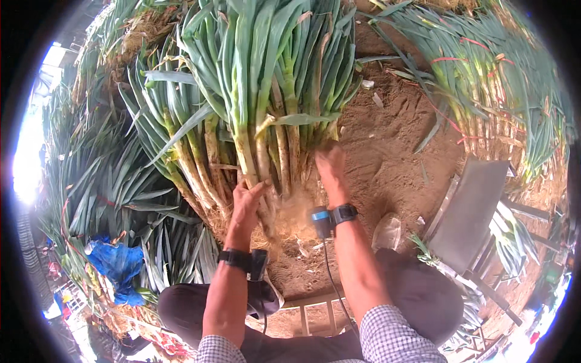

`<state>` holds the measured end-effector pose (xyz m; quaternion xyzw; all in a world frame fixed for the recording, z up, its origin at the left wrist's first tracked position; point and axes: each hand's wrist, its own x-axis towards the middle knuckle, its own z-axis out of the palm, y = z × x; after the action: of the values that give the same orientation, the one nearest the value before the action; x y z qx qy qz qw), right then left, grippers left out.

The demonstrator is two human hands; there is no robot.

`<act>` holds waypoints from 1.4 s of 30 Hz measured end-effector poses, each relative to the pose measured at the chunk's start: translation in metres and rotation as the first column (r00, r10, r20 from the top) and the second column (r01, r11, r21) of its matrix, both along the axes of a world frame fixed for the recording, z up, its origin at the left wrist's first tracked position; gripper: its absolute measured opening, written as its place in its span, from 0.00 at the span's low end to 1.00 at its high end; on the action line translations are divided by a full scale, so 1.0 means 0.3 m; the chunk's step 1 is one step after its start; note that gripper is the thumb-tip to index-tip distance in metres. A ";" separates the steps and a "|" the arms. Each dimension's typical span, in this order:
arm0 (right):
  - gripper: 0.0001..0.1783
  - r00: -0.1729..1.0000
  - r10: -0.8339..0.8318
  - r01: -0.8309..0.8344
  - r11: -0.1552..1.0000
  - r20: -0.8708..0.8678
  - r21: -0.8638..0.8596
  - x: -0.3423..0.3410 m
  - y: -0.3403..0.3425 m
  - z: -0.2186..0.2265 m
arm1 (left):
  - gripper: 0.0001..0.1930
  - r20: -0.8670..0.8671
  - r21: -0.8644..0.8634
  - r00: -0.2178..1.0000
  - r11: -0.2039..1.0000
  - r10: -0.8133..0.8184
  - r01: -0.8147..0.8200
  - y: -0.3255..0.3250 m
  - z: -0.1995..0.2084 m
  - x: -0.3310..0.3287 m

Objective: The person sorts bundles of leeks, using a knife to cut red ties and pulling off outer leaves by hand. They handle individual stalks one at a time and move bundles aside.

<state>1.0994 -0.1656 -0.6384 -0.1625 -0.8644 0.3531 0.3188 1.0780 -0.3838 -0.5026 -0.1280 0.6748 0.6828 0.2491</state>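
A large bundle of long green leeks with pale stalks and straw-coloured roots [266,103] stood leaning on the brown earthen ground [393,151], its root ends down near the middle of the ground and its leaves fanning toward the far edge. The left hand [247,202] lay against the pale stalks just above the roots, fingers [259,187] together and pressed flat on them rather than wrapped around. The right hand [330,166] was at the right side of the same root ends; it was blurred, so whether its fingers were apart or together could not be told. Each wrist bore a black band with a small device.

More heaps of green leeks [103,175] lay along the left edge of the ground, and bundles tied with thin red bands [484,91] lay at the far right. A crumpled blue plastic sheet [118,266] sat among the left-hand leaves. A grey metal folding chair [469,212] stood at the right, near the person's dark-trousered knee. No basket, crate or other container showed; the leeks rested straight on the earth.
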 end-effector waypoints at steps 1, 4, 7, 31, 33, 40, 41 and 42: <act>0.19 0.954 0.025 0.073 0.947 0.299 -0.313 -0.067 -0.059 0.143 | 0.18 -0.106 -0.133 0.994 0.990 0.024 -0.038 -0.060 -0.048 -0.007; 0.16 0.884 -0.142 0.294 0.909 0.446 -0.294 -0.051 0.076 0.074 | 0.17 -0.291 -0.314 0.952 0.949 -0.098 0.001 0.162 -0.075 0.031; 0.15 0.886 -0.052 0.074 0.997 0.462 -0.029 -0.038 0.177 0.007 | 0.21 -0.478 -0.699 0.787 0.711 -0.391 -0.071 0.232 -0.124 0.036; 0.14 0.978 0.209 -0.031 0.045 -0.021 -0.999 0.320 0.085 0.886 | 0.22 -0.300 -0.600 0.817 0.763 -0.493 0.240 0.034 -0.052 0.057; 0.13 0.999 0.042 -0.035 -0.008 -0.035 -0.999 0.370 0.081 0.999 | 0.22 -0.356 -0.583 0.802 0.784 -0.480 0.211 0.029 0.087 0.059; 0.10 0.854 0.036 -0.485 -0.303 -0.519 -0.820 0.511 -0.030 1.432 | 0.27 -0.710 -0.351 0.656 0.936 -0.257 -0.013 -0.248 0.574 0.021; 0.10 0.862 0.113 -0.463 -0.218 -0.493 -0.859 0.531 -0.046 1.485 | 0.27 -0.686 -0.288 0.707 0.957 -0.173 -0.045 -0.270 0.645 0.051; 0.10 0.873 0.172 -0.442 -0.113 -0.456 -0.890 0.567 -0.054 1.544 | 0.27 -0.652 -0.217 0.752 0.974 -0.097 -0.062 -0.268 0.740 0.096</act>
<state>1.2694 -0.1818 -0.1754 -0.0980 -0.3270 0.9351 0.0953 1.1068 -0.4641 -0.2805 0.0998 0.7931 0.6007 -0.0143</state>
